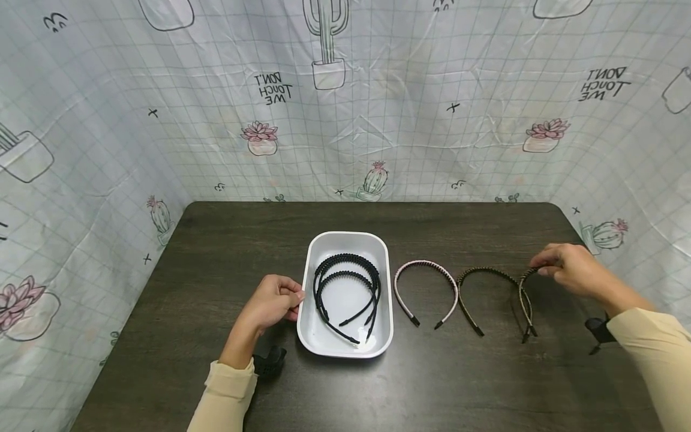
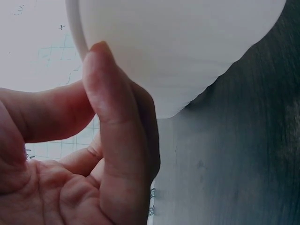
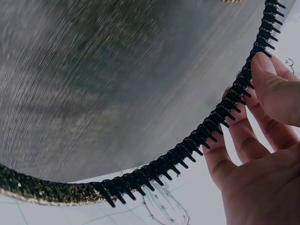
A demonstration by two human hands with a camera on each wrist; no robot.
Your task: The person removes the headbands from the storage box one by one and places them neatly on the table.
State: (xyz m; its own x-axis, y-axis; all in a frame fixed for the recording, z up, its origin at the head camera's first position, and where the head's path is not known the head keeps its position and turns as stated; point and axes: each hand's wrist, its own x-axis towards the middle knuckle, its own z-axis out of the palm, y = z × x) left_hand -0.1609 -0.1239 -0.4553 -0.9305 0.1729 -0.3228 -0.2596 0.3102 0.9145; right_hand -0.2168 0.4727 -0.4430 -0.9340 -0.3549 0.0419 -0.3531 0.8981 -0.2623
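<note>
Grip of the right hand [image 1: 580,273]: thumb and fingers pinch a black-and-gold headband [image 3: 188,142] on its toothed curve, tilted up at the counter's [image 1: 248,240] right side; whether its 2 tips touch the surface, I cannot tell. The left hand [image 1: 272,303] pinches the left rim of a white tray [image 1: 342,348], thumb and fingers curled at the edge. Black headbands [image 1: 345,258] lie overlapping inside that tray. Between tray and right hand, 2 more lie flat on the counter: 1 pale pink headband [image 1: 425,263] near the tray, and 1 dark gold headband [image 1: 488,269] just beside it. Beyond the dark wooden counter hangs a pale cloth [image 1: 405,90] printed with cacti and gridlines.
</note>
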